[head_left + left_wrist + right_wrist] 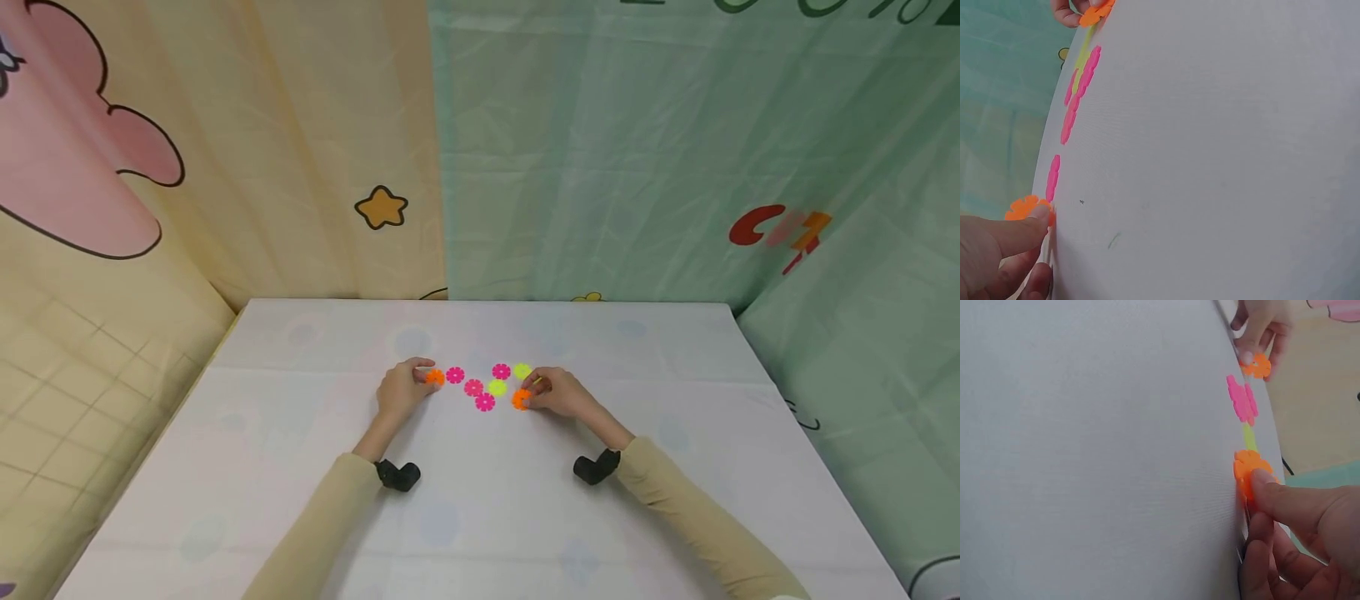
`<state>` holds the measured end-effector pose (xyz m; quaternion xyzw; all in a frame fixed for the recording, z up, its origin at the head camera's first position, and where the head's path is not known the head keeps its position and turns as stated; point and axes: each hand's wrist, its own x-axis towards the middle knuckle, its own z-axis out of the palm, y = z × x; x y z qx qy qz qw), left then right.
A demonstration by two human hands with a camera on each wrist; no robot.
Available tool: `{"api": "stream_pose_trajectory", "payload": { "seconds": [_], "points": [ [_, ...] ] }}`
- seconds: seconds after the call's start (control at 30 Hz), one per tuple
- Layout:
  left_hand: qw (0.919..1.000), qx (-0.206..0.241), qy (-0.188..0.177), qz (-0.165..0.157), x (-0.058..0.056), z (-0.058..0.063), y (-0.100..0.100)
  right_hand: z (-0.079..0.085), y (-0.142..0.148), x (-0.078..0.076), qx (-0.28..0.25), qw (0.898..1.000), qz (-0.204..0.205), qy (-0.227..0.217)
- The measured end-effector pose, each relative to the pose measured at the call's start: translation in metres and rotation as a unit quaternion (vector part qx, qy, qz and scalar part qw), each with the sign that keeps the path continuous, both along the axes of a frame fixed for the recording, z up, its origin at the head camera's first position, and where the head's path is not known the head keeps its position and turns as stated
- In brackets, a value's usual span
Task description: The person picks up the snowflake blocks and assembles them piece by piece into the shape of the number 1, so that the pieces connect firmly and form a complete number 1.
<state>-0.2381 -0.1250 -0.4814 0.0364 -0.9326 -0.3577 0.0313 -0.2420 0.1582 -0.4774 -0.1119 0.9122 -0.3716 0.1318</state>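
My left hand (399,388) pinches an orange flower-shaped plastic disc (1022,208) by its edge, thumb on the near face. My right hand (558,392) holds another orange flower disc (1251,470) between thumb and fingers. Between the hands, several pink flower discs (485,402) and two yellow ones (497,387) lie on the white tabletop. One pink disc (455,375) is just right of the left hand's orange disc. The other yellow disc (522,371) lies beside the right hand's fingers, which partly cover it.
A white cloth with faint spots covers the table (480,533). Printed curtains (585,167) hang behind it and along both sides. Each wrist wears a black camera mount (597,467).
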Motion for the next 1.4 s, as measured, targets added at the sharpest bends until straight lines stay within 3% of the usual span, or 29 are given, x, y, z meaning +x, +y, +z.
{"api": "stream_pose_trajectory", "payload": {
  "seconds": [0.27,0.43,0.6,0.77,1.03,1.4],
  "points": [
    [0.9979,0.057,0.029,-0.002,0.002,0.008,0.004,0.0,0.008,-0.003,-0.045,0.998,0.054,-0.007],
    [0.9936,0.106,0.04,-0.01,0.007,0.018,0.01,0.0,0.004,0.001,-0.049,0.997,0.049,0.023],
    [0.9856,0.165,0.029,-0.024,0.012,0.028,0.016,0.004,-0.009,0.008,-0.068,0.996,0.021,0.061],
    [0.9813,0.185,0.018,-0.049,0.016,0.037,0.023,0.01,-0.019,0.007,-0.107,0.989,0.004,0.101],
    [0.963,0.265,-0.043,-0.022,0.019,0.044,0.032,0.024,-0.027,0.002,-0.156,0.98,-0.015,0.12],
    [0.9631,0.261,-0.057,-0.03,0.023,0.052,0.041,0.037,-0.04,0.002,-0.183,0.973,-0.024,0.141]
  ]
}}
